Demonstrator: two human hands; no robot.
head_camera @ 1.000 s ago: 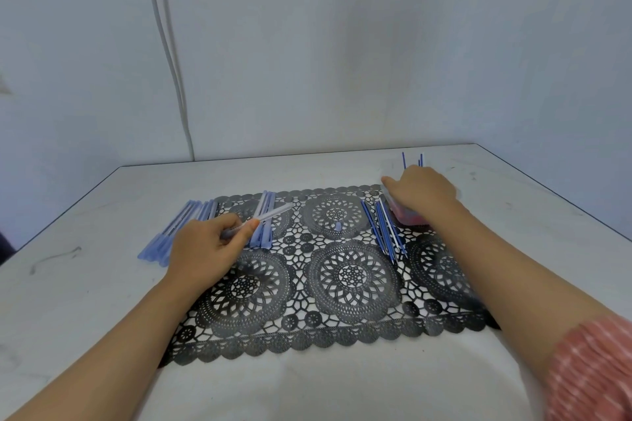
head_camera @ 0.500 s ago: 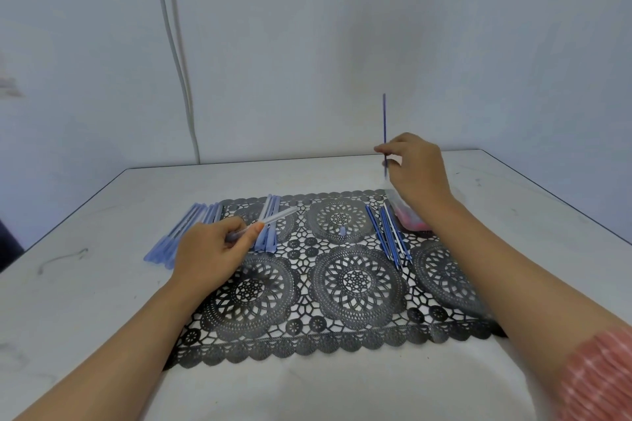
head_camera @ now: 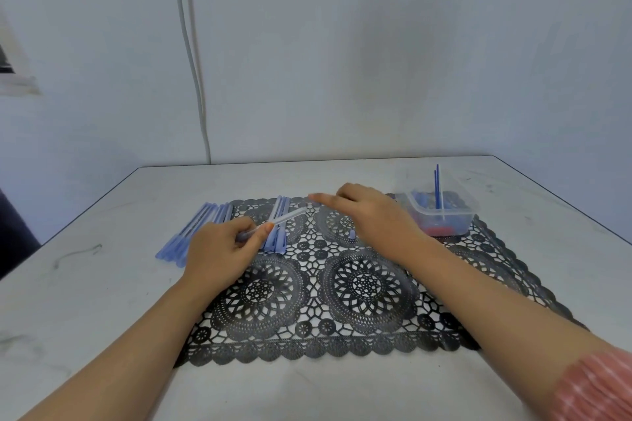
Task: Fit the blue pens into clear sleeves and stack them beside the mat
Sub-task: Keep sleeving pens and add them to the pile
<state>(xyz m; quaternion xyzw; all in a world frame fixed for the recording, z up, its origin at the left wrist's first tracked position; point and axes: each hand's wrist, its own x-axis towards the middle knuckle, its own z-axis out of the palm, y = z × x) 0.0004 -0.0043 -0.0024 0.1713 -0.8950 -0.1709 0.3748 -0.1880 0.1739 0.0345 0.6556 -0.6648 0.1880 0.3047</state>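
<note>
Hands over the mat (head_camera: 359, 284): left hand (head_camera: 219, 249) pinches a clear sleeve (head_camera: 287, 217); right hand (head_camera: 372, 215) points leftward, its hold unclear.

Soft, even, cool-blue light, moderately bright. Faint diffuse shadows on the lace mat (head_camera: 359, 284), plus a vague dark patch on the wall (head_camera: 376, 61). Right hand (head_camera: 362, 212) fingertips (head_camera: 314, 196) motion-blurred. Wide-angle bends the table (head_camera: 102, 284) edges and the wall cable (head_camera: 197, 79).
</note>
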